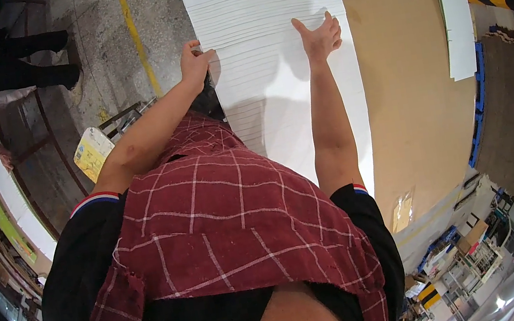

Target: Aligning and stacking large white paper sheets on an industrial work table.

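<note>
A long white sheet (290, 115), crossed by many thin parallel lines, lies in front of me and runs away from my body. At its left edge is my left hand (195, 68), its fingers curled and one fingertip reaching over the sheet. A small dark patch shows between those fingers; whether it is a held thing or shadow is unclear. My right hand (321, 39) is over the right part of the sheet with thumb and fingers spread, holding nothing. Its shadow falls on the white surface; contact with the sheet is hard to tell.
A brown board (400, 72) extends to the right of the sheet, with white panels (453, 11) beyond it. On the left, a yellow line (138, 39) crosses the grey floor. A yellow-and-white chair back (94, 155) stands by my left elbow. Another person's dark-clothed legs (23, 62) show at far left.
</note>
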Demonstrator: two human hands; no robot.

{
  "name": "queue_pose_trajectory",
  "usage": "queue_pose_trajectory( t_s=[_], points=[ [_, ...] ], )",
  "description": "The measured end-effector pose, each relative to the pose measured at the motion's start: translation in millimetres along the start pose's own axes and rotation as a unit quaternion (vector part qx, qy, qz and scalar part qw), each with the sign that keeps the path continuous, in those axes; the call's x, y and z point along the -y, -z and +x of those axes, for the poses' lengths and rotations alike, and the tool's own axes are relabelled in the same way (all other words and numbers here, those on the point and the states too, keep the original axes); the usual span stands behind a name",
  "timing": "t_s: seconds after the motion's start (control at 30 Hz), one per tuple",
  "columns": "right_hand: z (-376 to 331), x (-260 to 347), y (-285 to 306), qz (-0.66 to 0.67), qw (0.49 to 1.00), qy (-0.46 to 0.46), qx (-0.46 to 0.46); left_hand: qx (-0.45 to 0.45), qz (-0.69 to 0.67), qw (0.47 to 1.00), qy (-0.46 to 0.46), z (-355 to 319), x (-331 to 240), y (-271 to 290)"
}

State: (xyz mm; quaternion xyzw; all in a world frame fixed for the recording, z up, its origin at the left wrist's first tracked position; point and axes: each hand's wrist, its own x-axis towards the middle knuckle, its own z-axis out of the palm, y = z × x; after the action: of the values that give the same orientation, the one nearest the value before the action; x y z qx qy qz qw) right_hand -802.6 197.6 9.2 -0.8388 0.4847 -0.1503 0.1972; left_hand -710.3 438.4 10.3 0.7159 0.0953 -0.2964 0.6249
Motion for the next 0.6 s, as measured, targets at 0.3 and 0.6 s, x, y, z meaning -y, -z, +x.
queue_pose_trajectory(
  t_s=[0.3,0.6],
  points=[
    [4,6,9,-0.019,0.999,0.034,-0.002,0.008,0.100,0.990,-0.101,7,6,9],
    [9,-8,1,-0.020,1.000,-0.004,0.004,0.042,0.034,0.998,-0.009,18,12,-2]
  ],
)
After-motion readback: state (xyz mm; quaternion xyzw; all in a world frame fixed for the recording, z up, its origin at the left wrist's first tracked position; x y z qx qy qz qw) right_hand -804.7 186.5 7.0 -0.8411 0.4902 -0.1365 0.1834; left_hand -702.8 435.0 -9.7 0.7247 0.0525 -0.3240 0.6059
